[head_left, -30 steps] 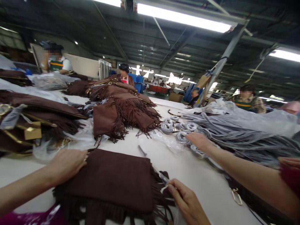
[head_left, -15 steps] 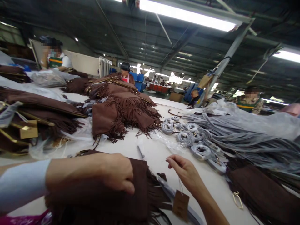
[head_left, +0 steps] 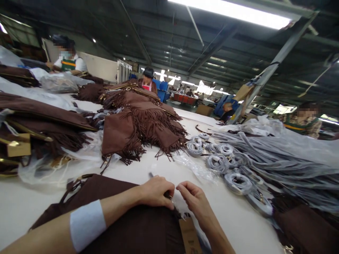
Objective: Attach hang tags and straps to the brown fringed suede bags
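A dark brown bag (head_left: 113, 197) lies flat at the table's near edge. Across it reaches my left hand (head_left: 158, 192), its fingers closed round a small gold metal piece (head_left: 169, 196) by the bag's right corner. Close to its right is my right hand (head_left: 194, 199), with thumb and forefinger pinched together; what they hold is too small to make out. A tan paper tag (head_left: 190, 235) hangs below, between the two wrists. Whitish plastic wrap shows under the hands.
Fringed brown bags (head_left: 140, 123) are heaped mid-table. Coiled grey-wrapped straps (head_left: 217, 163) and long wrapped straps (head_left: 278, 151) lie right. More brown bags (head_left: 42, 113) and clear plastic are left. Several people are beyond the table.
My left hand has moved right to the bag's corner and now grips a gold piece. My right hand has shifted slightly left, closer to it. The view has turned slightly.
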Motion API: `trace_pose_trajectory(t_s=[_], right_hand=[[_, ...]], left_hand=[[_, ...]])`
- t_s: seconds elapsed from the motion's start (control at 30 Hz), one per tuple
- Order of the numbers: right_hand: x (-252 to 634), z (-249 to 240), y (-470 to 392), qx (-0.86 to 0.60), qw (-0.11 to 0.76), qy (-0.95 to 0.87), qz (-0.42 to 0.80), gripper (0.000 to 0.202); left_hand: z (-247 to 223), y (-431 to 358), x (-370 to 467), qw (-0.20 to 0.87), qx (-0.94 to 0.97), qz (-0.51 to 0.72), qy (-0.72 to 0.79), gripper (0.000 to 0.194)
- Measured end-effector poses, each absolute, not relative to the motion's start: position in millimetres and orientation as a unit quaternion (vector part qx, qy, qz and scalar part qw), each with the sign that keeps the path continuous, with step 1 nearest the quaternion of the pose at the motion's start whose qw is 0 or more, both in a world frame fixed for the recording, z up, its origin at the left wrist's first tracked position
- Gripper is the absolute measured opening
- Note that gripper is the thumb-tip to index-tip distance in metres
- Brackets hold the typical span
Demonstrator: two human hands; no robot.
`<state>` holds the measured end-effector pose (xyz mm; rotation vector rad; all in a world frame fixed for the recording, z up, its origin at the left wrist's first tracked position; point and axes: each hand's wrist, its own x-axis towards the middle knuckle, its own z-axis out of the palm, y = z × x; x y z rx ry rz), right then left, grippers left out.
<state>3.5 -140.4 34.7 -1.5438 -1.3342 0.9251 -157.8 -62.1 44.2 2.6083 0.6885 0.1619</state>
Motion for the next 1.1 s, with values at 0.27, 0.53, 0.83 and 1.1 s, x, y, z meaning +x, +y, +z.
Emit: trace_pose_trajectory(t_s=[0.27, 0.53, 0.83, 1.1], right_hand=[[-6.3, 38.1, -159.8, -0.584, 0.391, -0.605, 0.374, 0.03], [-4.5, 27.1, -155.3, -0.608, 0.362, -0.608, 0.361, 0.033], [2.7, 29.0, -153.8, -0.65, 0.427, -0.543, 0.316, 0.039], [-14.4, 27.1, -159.0, -0.654, 0.418, -0.571, 0.267, 0.037]], left_hand=[[49.3, -67.4, -161.3, 0.242, 0.914, 0.095, 0.312, 0.021], [58.1, -55.6, -176.7, 0.306, 0.91, 0.1, 0.262, 0.015], [59.4, -51.2, -179.9, 0.328, 0.893, 0.089, 0.297, 0.017], [54.9, -51.7, -183.8, 0.33, 0.906, 0.14, 0.227, 0.037]])
